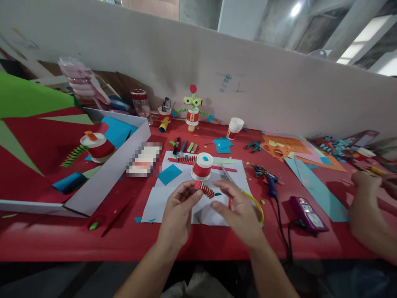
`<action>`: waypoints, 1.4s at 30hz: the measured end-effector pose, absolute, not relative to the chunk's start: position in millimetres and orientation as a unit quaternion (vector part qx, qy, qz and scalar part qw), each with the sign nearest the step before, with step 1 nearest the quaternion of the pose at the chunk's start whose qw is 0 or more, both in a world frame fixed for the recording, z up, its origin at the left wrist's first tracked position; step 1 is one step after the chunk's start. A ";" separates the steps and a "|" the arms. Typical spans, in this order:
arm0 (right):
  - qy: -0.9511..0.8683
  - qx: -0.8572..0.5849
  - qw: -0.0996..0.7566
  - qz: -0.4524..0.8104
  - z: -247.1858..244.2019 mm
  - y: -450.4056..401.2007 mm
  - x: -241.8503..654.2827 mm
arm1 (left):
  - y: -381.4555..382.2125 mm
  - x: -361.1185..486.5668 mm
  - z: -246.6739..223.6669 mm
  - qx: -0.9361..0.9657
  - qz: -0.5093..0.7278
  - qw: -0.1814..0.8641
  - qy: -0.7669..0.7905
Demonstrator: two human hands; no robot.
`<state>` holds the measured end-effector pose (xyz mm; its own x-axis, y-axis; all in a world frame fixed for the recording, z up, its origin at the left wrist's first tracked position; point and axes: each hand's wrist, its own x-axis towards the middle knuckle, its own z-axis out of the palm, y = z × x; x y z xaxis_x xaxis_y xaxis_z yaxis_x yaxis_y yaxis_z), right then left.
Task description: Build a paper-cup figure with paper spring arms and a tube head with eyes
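My left hand (pixel 181 207) pinches one end of a folded paper spring (pixel 207 190) in red and pale green. My right hand (pixel 237 211) is at the spring's far side, its thumb and fingers apart and nothing between them. Just beyond the spring, a red and white paper cup (pixel 202 166) stands upside down on a white sheet (pixel 155 207), with a blue scrap on its base. Another folded spring (pixel 187 159) lies left of the cup, by red and green paper strips. Yellow-handled scissors (pixel 258 207) are partly hidden behind my right hand.
A glue gun (pixel 272 184) with a cord lies to the right, near a purple device (pixel 308 215). At the far right is another person's hand (pixel 366 186). A paper-cup figure (pixel 192 116) and stacked cups (pixel 235 127) stand at the back. An open box (pixel 107 178) occupies the left.
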<state>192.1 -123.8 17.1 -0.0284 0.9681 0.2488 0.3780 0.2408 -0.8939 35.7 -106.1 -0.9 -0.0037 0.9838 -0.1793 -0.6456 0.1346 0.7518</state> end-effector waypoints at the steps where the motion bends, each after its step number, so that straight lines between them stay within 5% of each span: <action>1: -0.639 -0.508 0.470 0.337 15.4 -126.4 179.9 | -106.4 37.1 0.7 0.246 0.608 0.663 0.361; 15: -0.459 -0.485 0.585 0.460 2.6 -122.6 158.2 | -112.0 44.8 -1.4 0.274 0.598 0.653 0.375; 23: -0.454 -0.539 0.622 0.340 29.1 -54.5 209.8 | -78.8 28.0 -16.8 0.347 0.550 0.550 0.524; 42: -0.621 -0.542 0.501 0.266 11.7 -32.8 213.7 | -16.0 39.3 -25.3 0.477 0.456 0.541 0.522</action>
